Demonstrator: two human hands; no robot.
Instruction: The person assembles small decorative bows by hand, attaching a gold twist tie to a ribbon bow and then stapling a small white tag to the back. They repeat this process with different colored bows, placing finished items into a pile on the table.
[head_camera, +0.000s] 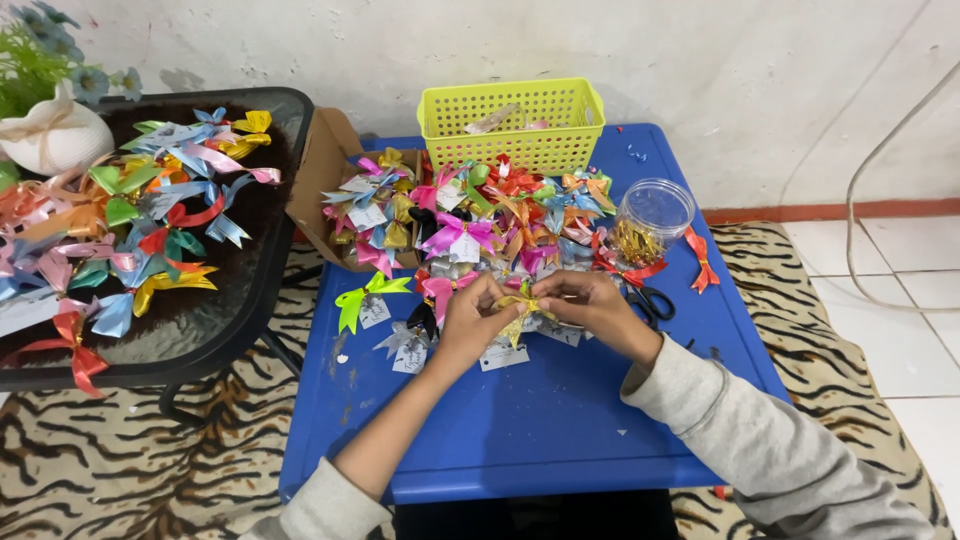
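- Head view, centre of the frame: the left hand (468, 318) and the right hand (590, 302) meet over the blue table (540, 420), both pinching a small yellow ribbon bow (520, 308) between fingertips and thumbs.
- The bow is held just above the table top, at the near edge of the pile of finished bows (480, 215) that fills the upper middle of the table.
- Step in hand, as I judge it: the bow is being tied or fitted at its knot, with a white paper tag (503, 356) lying just below the hands.
- The next move seems to call for a fine, steady pinch at the knot, and care not to drag in the neighbouring bows touching the hands.
- Pose: both forearms come in from the lower edge of the frame, grey sleeves pushed up, wrists angled inward, fingers curled tight.
- Just right of the right hand lie black scissors (655, 300); beyond them stands a clear round jar (652, 215) of gold bits.
- Upper centre: a yellow plastic basket (512, 122) at the far edge of the table, with a brown cardboard box (322, 170) to its left.
- Left of the frame: a dark glass side table (215, 320) carries more coloured bows.
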